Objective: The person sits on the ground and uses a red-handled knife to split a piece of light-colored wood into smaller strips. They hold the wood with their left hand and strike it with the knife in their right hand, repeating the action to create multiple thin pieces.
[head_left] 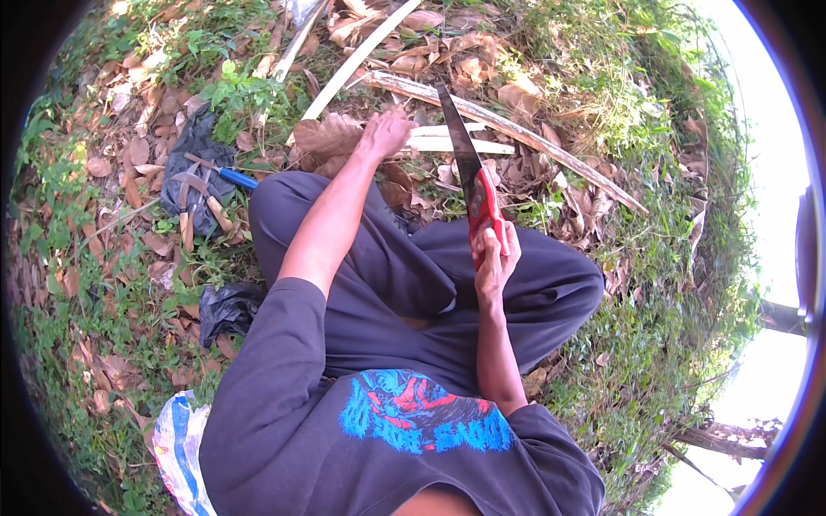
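A dark grey shirt [344, 430] with a blue and red print on its chest fills the bottom of the view, and grey trousers [404, 275] cover the folded legs of the person sitting on the ground. Just left of the shirt lies a white and blue plastic sack [179, 447], and a crumpled black plastic bag [225, 311] rests on the grass by the left knee.

The right hand [495, 262] is closed tight around the red handle of a hand saw [475, 185]. The saw has a long, narrow, dark blade that tapers to a point and slants up and away from the body; its tip reaches across the pale sticks ahead. The teeth are too small to make out.

The left hand [385, 133] reaches further out, arm straight, fingers curled down onto the end of two pale split strips of wood [452, 139] that lie side by side on dry brown leaves. It seems to press on them rather than wrap around them, though the palm is hidden.

To the far left, a dark cloth [196, 155] carries a curved sickle [194, 185] and a blue-handled tool [231, 175]. Beyond the hands, a long grey branch [516, 131] runs diagonally across the leaf litter, and a pale slat [361, 58] angles toward the top edge.
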Demonstrator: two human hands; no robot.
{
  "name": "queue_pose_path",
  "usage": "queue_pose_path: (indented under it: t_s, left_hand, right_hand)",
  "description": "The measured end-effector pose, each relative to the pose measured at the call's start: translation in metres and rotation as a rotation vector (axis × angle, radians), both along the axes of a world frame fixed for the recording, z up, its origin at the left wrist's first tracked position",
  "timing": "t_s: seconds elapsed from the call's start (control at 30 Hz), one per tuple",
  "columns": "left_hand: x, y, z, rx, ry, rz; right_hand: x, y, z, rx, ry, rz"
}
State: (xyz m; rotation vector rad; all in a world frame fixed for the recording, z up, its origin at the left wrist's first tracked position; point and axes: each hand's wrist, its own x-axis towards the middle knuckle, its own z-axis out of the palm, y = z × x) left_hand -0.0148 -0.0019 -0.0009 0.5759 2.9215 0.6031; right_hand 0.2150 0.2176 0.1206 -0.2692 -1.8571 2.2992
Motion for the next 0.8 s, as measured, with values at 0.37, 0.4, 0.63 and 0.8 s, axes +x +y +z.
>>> queue_pose_path:
  t_s: [0.37, 0.4, 0.63, 0.8]
  left_hand:
    - [0.005, -0.003, -0.017, 0.108, 0.244, -0.013]
    - [0.005, -0.002, -0.018, 0.132, 0.198, -0.003]
    - [0.002, 0.005, -0.024, 0.4, 0.161, -0.075]
    - [0.001, 0.001, -0.039, 0.303, 0.164, -0.046]
  right_hand:
    - [0.0, -0.001, -0.001, 0.001, 0.012, -0.031]
    - [0.001, 0.0, -0.002, 0.019, 0.008, -0.027]
    - [0.001, -0.001, 0.0, 0.015, 0.04, -0.033]
    - [0.0, -0.001, -0.003, 0.046, -0.011, -0.027]
